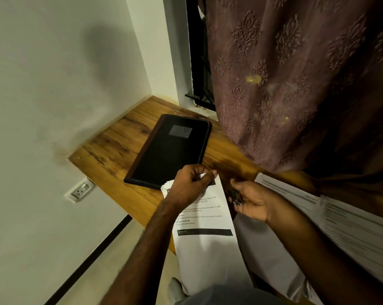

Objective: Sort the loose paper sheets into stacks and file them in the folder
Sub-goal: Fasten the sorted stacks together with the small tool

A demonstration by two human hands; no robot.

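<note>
Two hands at work over one wooden desk (pixel 111 150).

Item: left hand (pixel 191 183), fingers and thumb curled round the top edge of a printed sheet (pixel 204 216), which lies on the desk just before the person and overhangs the near edge.

Item: right hand (pixel 251 200), palm up beside that sheet, fingers loosely bent; whether they pinch a sheet edge or hold nothing, I cannot tell.

Item: folder (pixel 170 150), black, closed, flat on the desk beyond the left hand, near corner touching or just under the sheet's top. Nothing visibly filed.

Item: more sheets (pixel 340 223), printed, spread to the right along the desk edge under the curtain (pixel 296 84), not squared up. Blank-looking paper shows beneath the right forearm.

Item: wall socket (pixel 81 190), below the desk, left.

Progress, as judged: early. Sorting under way; no neat stack visible; folder unopened. Remaining: gathering, stacking, opening the folder, filing.
</note>
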